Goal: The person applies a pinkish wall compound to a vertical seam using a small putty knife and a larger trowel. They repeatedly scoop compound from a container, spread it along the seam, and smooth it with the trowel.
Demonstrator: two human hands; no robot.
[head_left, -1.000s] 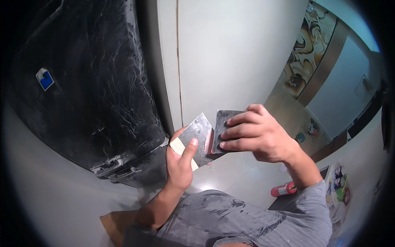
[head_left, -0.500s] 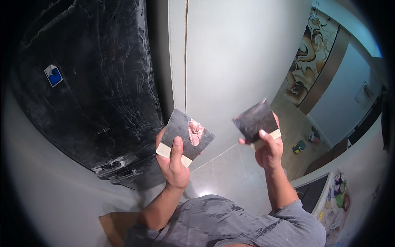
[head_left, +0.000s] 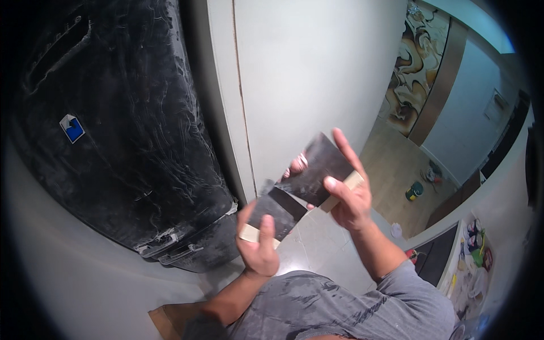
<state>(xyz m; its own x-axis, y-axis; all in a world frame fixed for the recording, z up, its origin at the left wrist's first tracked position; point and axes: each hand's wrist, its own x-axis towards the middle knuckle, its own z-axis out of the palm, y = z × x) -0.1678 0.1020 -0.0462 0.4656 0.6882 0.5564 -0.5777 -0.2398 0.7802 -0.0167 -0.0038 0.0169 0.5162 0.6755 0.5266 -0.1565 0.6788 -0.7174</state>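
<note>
My left hand (head_left: 259, 256) grips a flat, dark-bladed putty scraper (head_left: 263, 214) by its cream-coloured back edge, thumb on top. A second scraper (head_left: 322, 170), wider-looking and tilted, is held in my right hand (head_left: 350, 205), with the thumb on its face and a finger stretched along its side. Pinkish putty (head_left: 298, 164) clings to the far left edge of the right scraper. The two blades come together in front of my chest; whether they touch is hard to tell because of motion blur.
A dusty, black-covered fridge-like cabinet (head_left: 130, 130) stands on the left, beside a pale panel (head_left: 306, 73) with a brown vertical seam. A green bucket (head_left: 414, 191) sits on the floor at right. Cans and bags lie on a shelf (head_left: 464, 283). Brown cardboard (head_left: 170, 320) is at lower left.
Both scrapers have moved together from apart. The putty that lay on the left scraper's blade now shows at the edge of the right one. The view has shifted slightly.
</note>
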